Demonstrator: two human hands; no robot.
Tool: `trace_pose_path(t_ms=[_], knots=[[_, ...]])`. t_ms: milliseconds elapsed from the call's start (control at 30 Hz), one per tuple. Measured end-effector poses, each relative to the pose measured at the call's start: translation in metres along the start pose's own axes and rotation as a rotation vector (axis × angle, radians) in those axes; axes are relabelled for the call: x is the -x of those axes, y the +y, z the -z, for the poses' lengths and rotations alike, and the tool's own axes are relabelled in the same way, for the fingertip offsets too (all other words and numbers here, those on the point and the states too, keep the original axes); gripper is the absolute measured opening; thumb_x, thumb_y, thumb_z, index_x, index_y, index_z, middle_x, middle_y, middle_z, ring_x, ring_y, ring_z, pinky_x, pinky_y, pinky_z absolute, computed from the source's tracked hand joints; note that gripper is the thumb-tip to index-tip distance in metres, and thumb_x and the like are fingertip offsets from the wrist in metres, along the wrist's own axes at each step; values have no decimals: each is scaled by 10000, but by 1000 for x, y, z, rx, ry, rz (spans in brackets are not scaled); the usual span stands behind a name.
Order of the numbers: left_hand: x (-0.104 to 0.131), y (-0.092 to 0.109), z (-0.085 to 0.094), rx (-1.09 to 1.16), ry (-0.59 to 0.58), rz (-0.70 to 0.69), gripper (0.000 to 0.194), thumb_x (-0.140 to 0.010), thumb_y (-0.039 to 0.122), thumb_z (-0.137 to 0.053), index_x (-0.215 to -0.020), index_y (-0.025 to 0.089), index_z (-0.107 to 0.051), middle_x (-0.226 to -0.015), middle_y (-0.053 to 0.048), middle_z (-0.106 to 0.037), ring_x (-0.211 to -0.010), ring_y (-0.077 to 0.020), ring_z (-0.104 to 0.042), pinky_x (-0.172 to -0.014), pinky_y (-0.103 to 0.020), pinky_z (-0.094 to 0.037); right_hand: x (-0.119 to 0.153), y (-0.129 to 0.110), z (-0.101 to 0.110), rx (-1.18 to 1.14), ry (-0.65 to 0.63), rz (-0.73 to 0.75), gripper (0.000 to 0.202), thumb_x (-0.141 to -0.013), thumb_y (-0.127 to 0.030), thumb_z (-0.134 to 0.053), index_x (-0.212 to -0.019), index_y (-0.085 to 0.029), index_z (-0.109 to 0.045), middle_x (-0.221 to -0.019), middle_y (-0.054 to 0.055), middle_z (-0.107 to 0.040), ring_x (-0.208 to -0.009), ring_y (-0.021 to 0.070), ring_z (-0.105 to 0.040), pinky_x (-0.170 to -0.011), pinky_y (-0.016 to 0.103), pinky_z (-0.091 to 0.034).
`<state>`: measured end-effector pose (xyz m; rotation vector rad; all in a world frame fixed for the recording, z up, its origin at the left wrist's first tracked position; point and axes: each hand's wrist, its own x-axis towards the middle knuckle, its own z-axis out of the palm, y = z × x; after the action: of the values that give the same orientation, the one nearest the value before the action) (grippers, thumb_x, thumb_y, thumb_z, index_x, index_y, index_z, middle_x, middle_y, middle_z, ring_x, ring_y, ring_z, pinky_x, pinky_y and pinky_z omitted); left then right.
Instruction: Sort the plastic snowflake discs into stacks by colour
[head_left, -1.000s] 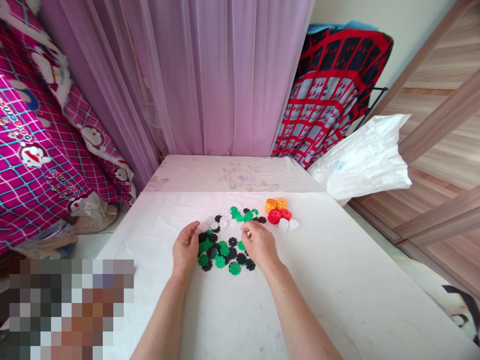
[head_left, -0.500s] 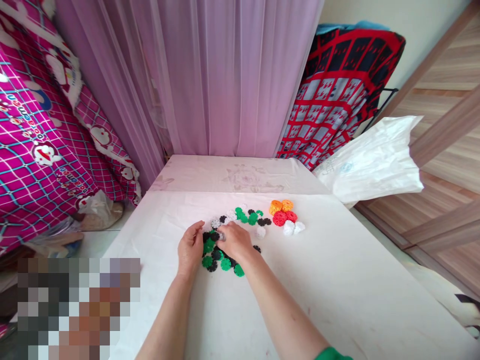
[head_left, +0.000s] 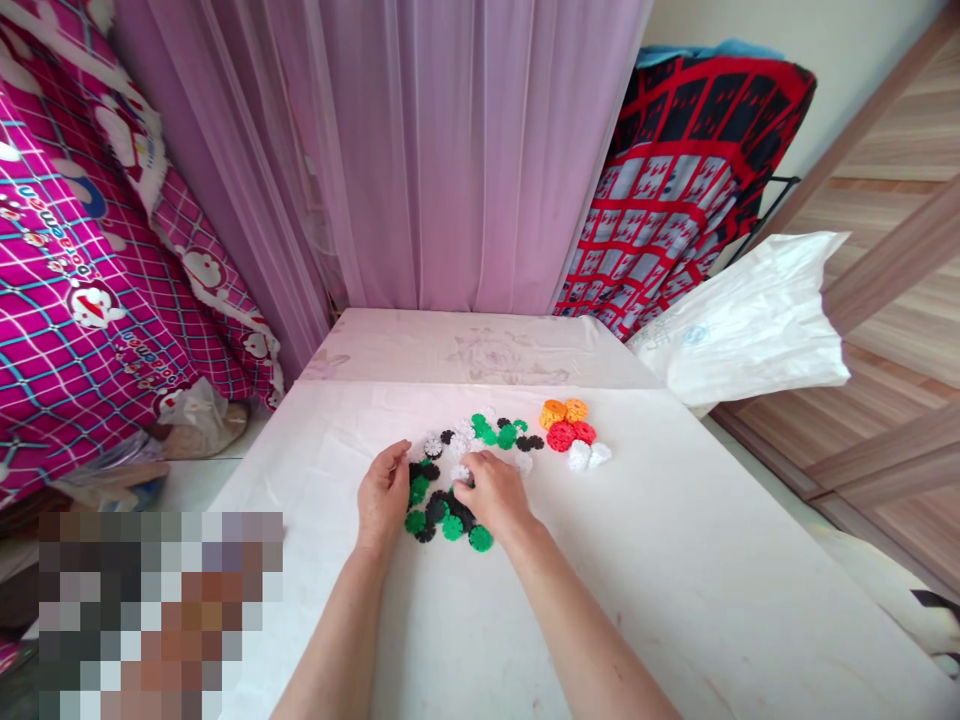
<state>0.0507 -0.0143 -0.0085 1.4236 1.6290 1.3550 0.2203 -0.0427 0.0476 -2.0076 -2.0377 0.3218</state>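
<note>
My right hand [head_left: 496, 492] closes its thumb and fingers on a white notched plastic disc [head_left: 460, 475] over the middle of a loose pile. My left hand [head_left: 384, 492] rests on its side at the pile's left edge, fingers loosely curved and apart, with nothing visible in them. Close beside it lie black discs [head_left: 429, 472] and green discs [head_left: 416, 522]. More green discs [head_left: 481, 538] lie near my right wrist. Behind the hands are several white discs [head_left: 433, 446] and a mixed green and black group [head_left: 507, 436]. My right palm hides part of the pile.
Stacked orange discs [head_left: 553, 413], red discs [head_left: 561, 436] and white discs [head_left: 579, 456] stand to the right on the white-covered table [head_left: 660, 560]. A white plastic bag [head_left: 757, 330] is at the table's right edge. A purple curtain [head_left: 480, 160] hangs behind.
My right hand has moved right, away from my left hand, with a white disc at its fingertips. My left hand stays almost in place.
</note>
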Motion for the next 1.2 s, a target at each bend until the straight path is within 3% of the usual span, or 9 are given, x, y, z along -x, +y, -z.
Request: trace_pose_path(t_ms=[233,367,667,933,1200], knots=[[0,2,0,2,-7,29,373,-835,455,-533,-1061,227,-722,-1044,-60,-748,-910,-196,-681,-898,-363,-531,13,53,23,-367,122,-102,194,-786,-294,-612,-943,-238,-712,-925,6,-726,-705,138,-630,-715,254,-475],[1,2,0,-6,-11,26,381,-837,459,-531,-1073,226,-718,-1050,-63,-747,-885,-195,-682,-870,-363,-541,19,75,37,-351,168,-148,241,-779,-307,-591,-974,-241,-716,-890,-1,-723,-687,142,-622,-689,257,-471],[0,-3,0,4,-21,14,404,-827,484,-546,-1079,216,-713,-1063,-73,-745,-890,-194,-673,-867,-355,-536,28,46,27,-5,44,-55,210,-817,-233,-597,-989,-232,-716,-974,43,-704,-781,155,-624,-697,247,-403],[0,0,0,-10,-8,24,382,-818,473,-553,-1059,230,-724,-1025,-57,-755,-848,-191,-676,-826,-345,-539,17,94,40,6,221,-189,234,-836,-268,-597,-1029,-236,-725,-966,38,-706,-735,150,-600,-693,258,-403],[0,-2,1,-15,-18,15,390,-828,475,-537,-1071,229,-718,-1064,-63,-749,-887,-195,-677,-863,-351,-535,13,90,30,7,178,-157,256,-846,-252,-589,-1067,-233,-717,-990,44,-687,-796,157,-601,-695,256,-387]])
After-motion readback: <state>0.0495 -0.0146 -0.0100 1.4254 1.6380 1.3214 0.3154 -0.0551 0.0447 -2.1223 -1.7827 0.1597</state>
